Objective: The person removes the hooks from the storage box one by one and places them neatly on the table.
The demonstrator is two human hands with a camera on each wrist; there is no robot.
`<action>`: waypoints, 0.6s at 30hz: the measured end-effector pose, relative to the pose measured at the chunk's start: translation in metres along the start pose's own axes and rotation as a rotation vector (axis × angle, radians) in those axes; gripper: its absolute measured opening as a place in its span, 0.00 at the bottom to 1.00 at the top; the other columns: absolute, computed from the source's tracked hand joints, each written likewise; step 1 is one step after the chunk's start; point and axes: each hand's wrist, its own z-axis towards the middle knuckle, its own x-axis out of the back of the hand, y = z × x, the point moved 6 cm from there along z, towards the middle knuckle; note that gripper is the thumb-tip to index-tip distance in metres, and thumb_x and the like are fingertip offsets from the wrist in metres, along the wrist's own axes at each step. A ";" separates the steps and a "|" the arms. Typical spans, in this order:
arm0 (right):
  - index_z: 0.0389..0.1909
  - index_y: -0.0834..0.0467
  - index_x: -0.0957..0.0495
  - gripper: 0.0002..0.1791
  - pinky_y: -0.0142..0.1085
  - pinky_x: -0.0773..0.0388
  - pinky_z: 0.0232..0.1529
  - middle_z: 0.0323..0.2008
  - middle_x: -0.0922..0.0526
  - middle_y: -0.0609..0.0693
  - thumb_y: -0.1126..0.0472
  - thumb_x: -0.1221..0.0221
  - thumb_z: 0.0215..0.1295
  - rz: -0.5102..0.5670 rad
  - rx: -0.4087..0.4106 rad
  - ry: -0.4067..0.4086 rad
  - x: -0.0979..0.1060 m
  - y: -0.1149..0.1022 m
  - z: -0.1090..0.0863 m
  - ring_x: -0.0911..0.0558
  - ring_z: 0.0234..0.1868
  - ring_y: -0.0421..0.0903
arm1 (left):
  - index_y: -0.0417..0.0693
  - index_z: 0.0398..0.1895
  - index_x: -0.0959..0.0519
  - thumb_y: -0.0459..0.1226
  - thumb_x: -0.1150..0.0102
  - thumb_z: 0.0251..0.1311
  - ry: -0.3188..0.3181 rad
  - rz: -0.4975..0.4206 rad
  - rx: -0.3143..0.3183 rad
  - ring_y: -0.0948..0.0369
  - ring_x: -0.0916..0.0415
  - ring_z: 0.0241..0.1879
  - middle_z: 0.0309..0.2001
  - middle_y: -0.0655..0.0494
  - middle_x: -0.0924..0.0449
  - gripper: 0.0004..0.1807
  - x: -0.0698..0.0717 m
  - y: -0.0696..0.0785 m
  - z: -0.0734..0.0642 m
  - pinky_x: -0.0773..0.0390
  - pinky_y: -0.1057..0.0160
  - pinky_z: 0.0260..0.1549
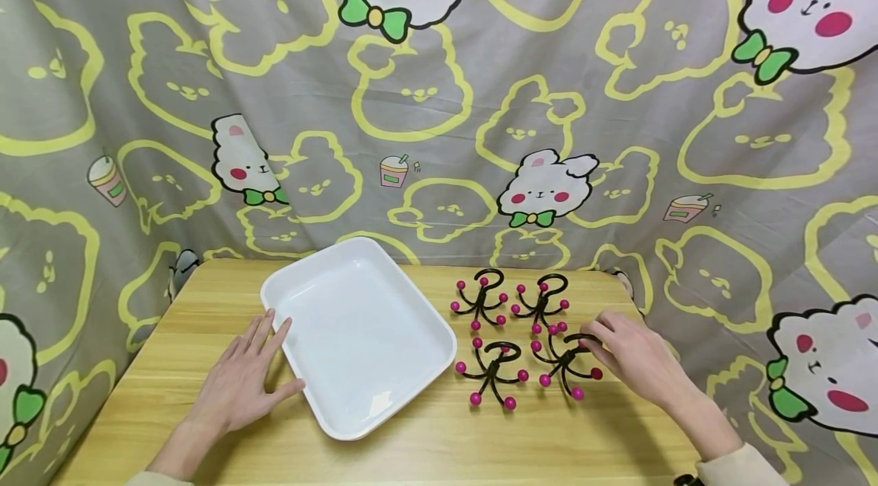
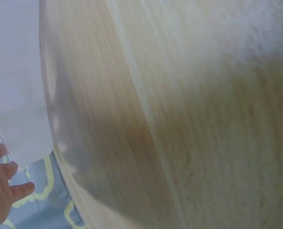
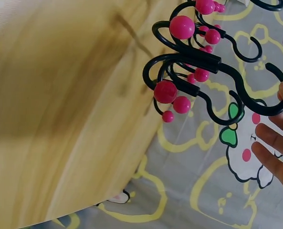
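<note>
A black claw-shaped hanger hook point(image 1: 566, 358) with pink ball tips is on the right of the table. My right hand point(image 1: 634, 356) pinches the curved top of this hook between thumb and fingers; in the right wrist view the hook's curved end point(image 3: 272, 110) meets the fingertips, the other fingers spread. Left of it, my left hand point(image 1: 240, 378) lies along the near-left side of a white rectangular tray point(image 1: 363, 326). Its fingers are extended, fingertips right at the rim. In the left wrist view, those fingers point(image 2: 10, 169) show beside the tray's outer wall point(image 2: 19, 95).
More black hooks with pink balls stand close by: one front left point(image 1: 491, 373), one back left point(image 1: 480, 302), one back right point(image 1: 542, 303). The wooden table point(image 1: 425, 455) ends at a grey patterned curtain point(image 1: 439, 158) behind and on both sides.
</note>
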 end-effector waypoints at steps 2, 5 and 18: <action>0.36 0.44 0.17 0.29 0.27 0.35 0.23 0.29 0.28 0.36 0.35 0.62 0.83 -0.002 0.004 0.002 -0.002 -0.001 -0.002 0.34 0.26 0.31 | 0.51 0.86 0.46 0.71 0.39 0.60 0.000 0.002 -0.001 0.34 0.44 0.81 0.84 0.35 0.49 0.59 0.000 0.000 0.000 0.35 0.27 0.72; 0.36 0.44 0.17 0.31 0.26 0.36 0.23 0.28 0.29 0.36 0.35 0.64 0.83 -0.018 0.014 0.002 -0.003 -0.003 -0.004 0.35 0.26 0.31 | 0.51 0.86 0.46 0.71 0.39 0.60 0.001 0.004 -0.002 0.34 0.44 0.81 0.84 0.35 0.49 0.59 -0.001 0.000 0.000 0.35 0.27 0.72; 0.37 0.43 0.16 0.30 0.24 0.38 0.23 0.29 0.28 0.36 0.36 0.64 0.84 -0.014 0.032 0.011 -0.012 -0.001 -0.012 0.36 0.25 0.30 | 0.49 0.85 0.44 0.70 0.38 0.59 0.004 0.007 -0.003 0.34 0.44 0.81 0.84 0.34 0.48 0.59 0.000 0.001 0.000 0.35 0.28 0.72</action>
